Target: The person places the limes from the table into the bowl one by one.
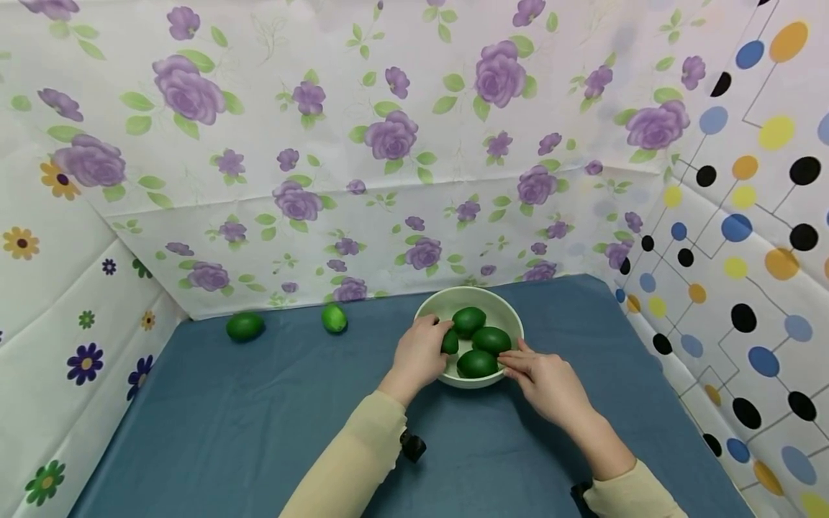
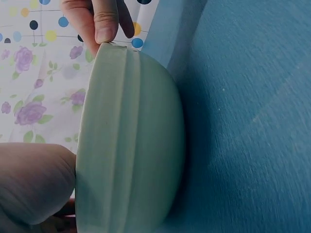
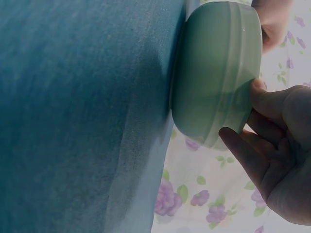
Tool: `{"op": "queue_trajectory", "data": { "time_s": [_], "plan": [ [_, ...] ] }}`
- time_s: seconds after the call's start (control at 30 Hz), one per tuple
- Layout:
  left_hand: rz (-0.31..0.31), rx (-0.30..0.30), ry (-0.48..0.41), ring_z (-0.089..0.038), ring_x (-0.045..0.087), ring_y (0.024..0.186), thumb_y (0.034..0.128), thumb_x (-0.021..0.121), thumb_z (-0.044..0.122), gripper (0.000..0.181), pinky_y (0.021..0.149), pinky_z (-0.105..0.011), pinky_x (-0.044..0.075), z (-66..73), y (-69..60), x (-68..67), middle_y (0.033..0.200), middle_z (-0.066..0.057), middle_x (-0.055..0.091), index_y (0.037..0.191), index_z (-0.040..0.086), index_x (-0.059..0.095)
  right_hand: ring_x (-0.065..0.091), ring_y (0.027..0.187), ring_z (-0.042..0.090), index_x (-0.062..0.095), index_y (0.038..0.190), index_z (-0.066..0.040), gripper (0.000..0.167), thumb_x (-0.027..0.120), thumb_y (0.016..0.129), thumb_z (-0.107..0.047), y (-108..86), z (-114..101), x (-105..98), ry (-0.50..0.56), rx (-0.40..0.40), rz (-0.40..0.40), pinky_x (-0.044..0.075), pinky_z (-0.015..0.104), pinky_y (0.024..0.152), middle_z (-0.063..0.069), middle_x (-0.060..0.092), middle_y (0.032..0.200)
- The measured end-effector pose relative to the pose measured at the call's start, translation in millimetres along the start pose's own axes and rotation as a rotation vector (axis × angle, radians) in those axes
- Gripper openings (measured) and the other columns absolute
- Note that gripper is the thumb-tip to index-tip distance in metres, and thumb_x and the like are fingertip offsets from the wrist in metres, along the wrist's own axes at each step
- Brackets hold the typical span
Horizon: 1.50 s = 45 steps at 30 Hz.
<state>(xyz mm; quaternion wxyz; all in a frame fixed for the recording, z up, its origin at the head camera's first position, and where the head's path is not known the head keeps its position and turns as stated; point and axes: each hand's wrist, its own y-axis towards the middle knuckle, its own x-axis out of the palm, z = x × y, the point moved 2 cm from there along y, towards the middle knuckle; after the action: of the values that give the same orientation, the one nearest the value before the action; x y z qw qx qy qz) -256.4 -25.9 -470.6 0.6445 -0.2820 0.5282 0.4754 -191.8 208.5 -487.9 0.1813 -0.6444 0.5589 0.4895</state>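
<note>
From where I'm standing, a person is working with both hands at a round, pale green, smooth-walled bowl [image 1: 469, 383], which is sitting upright on a blue cloth-covered table [image 1: 311, 432]. The left hand [image 1: 417, 354] is reaching over the rim with its fingers curled, gripping a glossy, dark green, oval fruit [image 1: 450, 342] inside the bowl's left part; the fingertips themselves are mostly hiding from me. The right hand [image 1: 545, 383] is holding the opposite side, its digits bent and only slightly apart about the rim, one of them lying against the outer wall. Three more dark green oval fruits, one at the back [image 1: 469, 321], one in the middle [image 1: 492, 339] and one at the front [image 1: 477, 364], are resting in the bowl close beside the held one. Well apart to the left, another dark green oval fruit [image 1: 245, 326] and a smaller, brighter green fruit [image 1: 334, 318] are lying near the table's back edge. For good handling, I'd be keeping the left grip round the fruit's widest part, since such smooth skin is probably slipping easily, and moving it gently so that its neighbours aren't rolling. The right hand should be steadying the rim lightly, without tipping the bowl.
</note>
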Motion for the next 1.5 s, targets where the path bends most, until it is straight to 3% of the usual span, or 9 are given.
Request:
{"op": "queue_trajectory", "data": {
  "time_s": [0.33,0.8,1.17,1.5],
  "plan": [
    [-0.061,-0.042,0.141,-0.03,0.067,0.109,0.0907,0.088,0.016,0.051,0.084,-0.046,0.062,8.8,6.9,0.1,0.123,-0.013,0.07,0.139,0.014,0.073,0.065,0.13,0.037,0.08,0.128,-0.009,0.03,0.08,0.098,-0.013,-0.3,-1,0,-0.002,0.001,0.001,0.059,0.058,0.093,0.01,0.075,0.13],
    [-0.066,-0.029,0.209,-0.027,0.07,0.094,0.0919,0.088,0.025,0.041,0.077,-0.046,0.062,9.4,13.9,5.7,0.104,-0.008,0.072,0.13,0.015,0.077,0.063,0.132,0.037,0.081,0.128,-0.009,0.03,0.08,0.098,-0.012,0.5,-2,-1,0.001,0.005,0.005,0.06,0.057,0.092,0.01,0.075,0.13],
    [-0.113,-0.04,0.202,-0.027,0.072,0.098,0.0946,0.086,0.029,0.049,0.079,-0.047,0.063,8.4,16.9,9.0,0.117,-0.008,0.074,0.14,0.018,0.072,0.063,0.133,0.037,0.081,0.127,-0.01,0.029,0.08,0.098,-0.013,-0.3,-1,0,0.011,0.004,0.007,0.06,0.056,0.091,0.01,0.075,0.129],
    [-0.107,-0.042,0.169,-0.028,0.072,0.105,0.0925,0.084,0.016,0.055,0.082,-0.047,0.063,6.6,17.2,8.2,0.13,-0.009,0.071,0.145,0.02,0.069,0.064,0.132,0.036,0.081,0.127,-0.01,0.029,0.08,0.098,-0.013,0.3,0,1,0.014,0.007,0.005,0.06,0.056,0.092,0.008,0.076,0.129]
  ]
}}
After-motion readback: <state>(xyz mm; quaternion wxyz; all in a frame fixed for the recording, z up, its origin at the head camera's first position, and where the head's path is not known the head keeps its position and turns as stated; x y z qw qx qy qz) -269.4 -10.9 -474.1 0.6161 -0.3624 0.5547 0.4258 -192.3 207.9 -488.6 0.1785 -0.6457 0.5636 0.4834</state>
